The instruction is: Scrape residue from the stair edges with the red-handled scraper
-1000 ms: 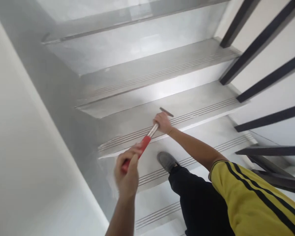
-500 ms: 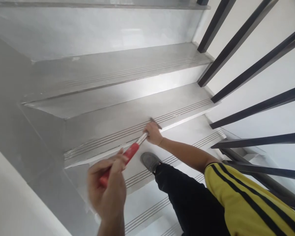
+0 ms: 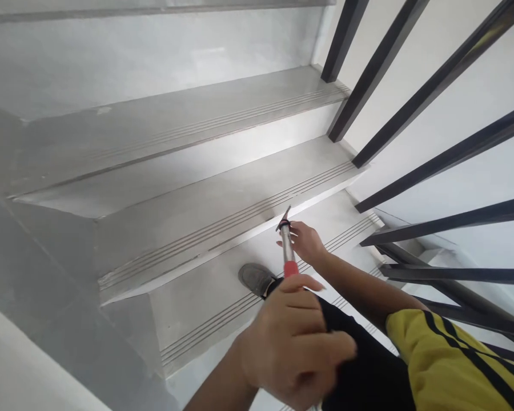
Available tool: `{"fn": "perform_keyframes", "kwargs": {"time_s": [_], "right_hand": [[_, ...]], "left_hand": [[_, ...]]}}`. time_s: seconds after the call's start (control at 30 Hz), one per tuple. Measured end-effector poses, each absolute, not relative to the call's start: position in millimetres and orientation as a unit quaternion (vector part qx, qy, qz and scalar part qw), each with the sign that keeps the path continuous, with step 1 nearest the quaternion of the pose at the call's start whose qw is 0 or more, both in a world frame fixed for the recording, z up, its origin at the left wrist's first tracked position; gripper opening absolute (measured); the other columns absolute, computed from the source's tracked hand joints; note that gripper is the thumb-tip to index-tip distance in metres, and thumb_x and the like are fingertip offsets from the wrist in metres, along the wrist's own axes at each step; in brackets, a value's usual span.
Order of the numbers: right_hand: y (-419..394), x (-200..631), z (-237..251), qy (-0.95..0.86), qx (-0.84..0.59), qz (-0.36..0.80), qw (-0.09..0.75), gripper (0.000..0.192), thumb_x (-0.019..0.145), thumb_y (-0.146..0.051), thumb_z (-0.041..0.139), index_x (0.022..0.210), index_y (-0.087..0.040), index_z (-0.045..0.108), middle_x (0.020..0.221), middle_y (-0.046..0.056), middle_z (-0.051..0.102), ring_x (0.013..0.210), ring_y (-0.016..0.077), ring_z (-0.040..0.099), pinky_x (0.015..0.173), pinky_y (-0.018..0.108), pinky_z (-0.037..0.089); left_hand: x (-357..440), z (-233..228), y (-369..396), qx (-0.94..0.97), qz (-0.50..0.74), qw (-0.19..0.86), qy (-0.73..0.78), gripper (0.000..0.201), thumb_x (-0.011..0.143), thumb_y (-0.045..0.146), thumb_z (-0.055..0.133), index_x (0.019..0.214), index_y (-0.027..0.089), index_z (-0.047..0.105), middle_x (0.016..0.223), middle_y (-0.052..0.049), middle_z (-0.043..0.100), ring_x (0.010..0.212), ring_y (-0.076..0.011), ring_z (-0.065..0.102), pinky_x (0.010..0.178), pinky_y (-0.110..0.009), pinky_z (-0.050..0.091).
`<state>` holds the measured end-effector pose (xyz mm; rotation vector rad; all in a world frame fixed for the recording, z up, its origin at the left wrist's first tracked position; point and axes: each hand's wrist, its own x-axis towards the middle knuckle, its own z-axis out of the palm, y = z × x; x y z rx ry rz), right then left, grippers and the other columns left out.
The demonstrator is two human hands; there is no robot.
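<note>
My left hand is closed around the red handle of a scraper, low in the middle of the view. The scraper has a metal shaft and a thin dark blade, tilted at its far end. My right hand is at the shaft just below the blade, fingers curled about it; part of them is hidden behind the metal. The blade appears over the front edge of a grey stair tread with several grooved lines. Whether it touches the stone I cannot tell.
Dark metal balusters slant along the right side by a pale wall. More stairs rise above and drop below. My grey shoe stands on the lower tread. A white wall edge fills the lower left corner.
My left hand has swung right with the handle, so the scraper points almost straight away from me. The blade has turned, and my right hand has shifted right and slightly down.
</note>
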<state>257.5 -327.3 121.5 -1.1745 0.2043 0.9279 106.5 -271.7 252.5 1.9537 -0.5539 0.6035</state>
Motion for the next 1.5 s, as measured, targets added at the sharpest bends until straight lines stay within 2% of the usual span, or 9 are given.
{"fn": "perform_keyframes", "kwargs": {"time_s": [0.13, 0.23, 0.3, 0.37, 0.53, 0.63, 0.73, 1.03, 1.5], "right_hand": [[-343, 262, 149, 0.122, -0.490, 0.533, 0.679, 0.010, 0.067, -0.012, 0.062, 0.076, -0.012, 0.059, 0.074, 0.010, 0.061, 0.070, 0.0184, 0.061, 0.063, 0.030, 0.054], [-352, 280, 151, 0.137, -0.507, 0.494, 0.693, 0.008, 0.071, -0.009, 0.054, 0.077, -0.010, 0.059, 0.073, 0.011, 0.062, 0.056, 0.0114, 0.055, 0.047, 0.020, 0.049], [-358, 297, 147, 0.165, -0.533, 0.458, 0.692, 0.009, 0.075, -0.013, 0.049, 0.078, -0.011, 0.057, 0.069, 0.009, 0.060, 0.045, 0.0074, 0.046, 0.035, 0.017, 0.039], [-364, 315, 140, 0.178, -0.559, 0.448, 0.675, 0.007, 0.077, -0.016, 0.049, 0.080, -0.013, 0.054, 0.063, 0.006, 0.057, 0.040, 0.0053, 0.039, 0.029, 0.015, 0.031], [-373, 340, 115, 0.142, -0.584, 0.470, 0.647, 0.013, 0.081, -0.016, 0.048, 0.093, -0.017, 0.050, 0.062, 0.002, 0.051, 0.040, 0.0046, 0.039, 0.031, 0.011, 0.030], [-370, 347, 107, 0.152, -0.551, 0.497, 0.653, 0.007, 0.086, -0.020, 0.046, 0.092, -0.017, 0.046, 0.062, 0.001, 0.048, 0.041, 0.0041, 0.038, 0.032, 0.010, 0.031], [-363, 357, 111, 0.186, -0.478, 0.543, 0.665, 0.007, 0.090, -0.021, 0.039, 0.089, -0.016, 0.044, 0.059, -0.002, 0.041, 0.039, 0.0031, 0.034, 0.030, 0.009, 0.029], [-363, 375, 115, 0.194, -0.443, 0.587, 0.649, 0.008, 0.092, -0.021, 0.035, 0.091, -0.016, 0.042, 0.065, -0.001, 0.042, 0.039, 0.0021, 0.031, 0.030, 0.009, 0.030], [-364, 378, 104, 0.151, -0.503, 0.580, 0.623, 0.011, 0.092, -0.022, 0.036, 0.091, -0.016, 0.045, 0.061, -0.002, 0.041, 0.038, 0.0029, 0.032, 0.029, 0.010, 0.029]], "left_hand": [[138, 265, -303, 0.809, 0.185, 0.457, -0.321, 0.027, 0.075, 0.020, 0.049, 0.098, 0.026, 0.063, 0.048, 0.006, 0.050, 0.051, -0.0118, 0.050, 0.074, -0.030, 0.047], [141, 259, -303, 0.822, 0.185, 0.460, -0.279, 0.032, 0.078, 0.027, 0.054, 0.109, 0.027, 0.059, 0.083, 0.000, 0.067, 0.080, -0.0162, 0.060, 0.088, -0.035, 0.043], [132, 243, -291, 0.838, 0.188, 0.469, -0.208, 0.040, 0.079, 0.029, 0.056, 0.119, 0.025, 0.052, 0.109, -0.005, 0.063, 0.102, -0.0205, 0.056, 0.096, -0.040, 0.040], [115, 219, -279, 0.853, 0.175, 0.477, -0.115, 0.048, 0.081, 0.024, 0.055, 0.127, 0.023, 0.043, 0.118, -0.008, 0.059, 0.111, -0.0215, 0.052, 0.098, -0.043, 0.039], [62, 151, -283, 0.836, 0.103, 0.525, 0.120, 0.043, 0.086, 0.022, 0.047, 0.129, 0.023, 0.042, 0.104, -0.007, 0.065, 0.097, -0.0179, 0.060, 0.087, -0.037, 0.049], [39, 131, -305, 0.773, 0.046, 0.578, 0.257, 0.037, 0.088, 0.031, 0.044, 0.123, 0.022, 0.049, 0.092, -0.005, 0.068, 0.085, -0.0159, 0.063, 0.067, -0.027, 0.053], [26, 129, -318, 0.714, 0.018, 0.614, 0.336, 0.036, 0.085, 0.039, 0.047, 0.115, 0.023, 0.056, 0.085, -0.004, 0.069, 0.081, -0.0171, 0.064, 0.051, -0.022, 0.047], [-3, 134, -305, 0.639, 0.059, 0.588, 0.492, 0.041, 0.078, 0.054, 0.051, 0.101, 0.022, 0.063, 0.056, 0.003, 0.057, 0.057, -0.0140, 0.053, 0.059, -0.025, 0.040], [-16, 134, -302, 0.575, 0.111, 0.582, 0.565, 0.052, 0.068, 0.064, 0.056, 0.096, 0.020, 0.064, 0.052, 0.004, 0.050, 0.052, -0.0123, 0.045, 0.053, -0.024, 0.032]]}}
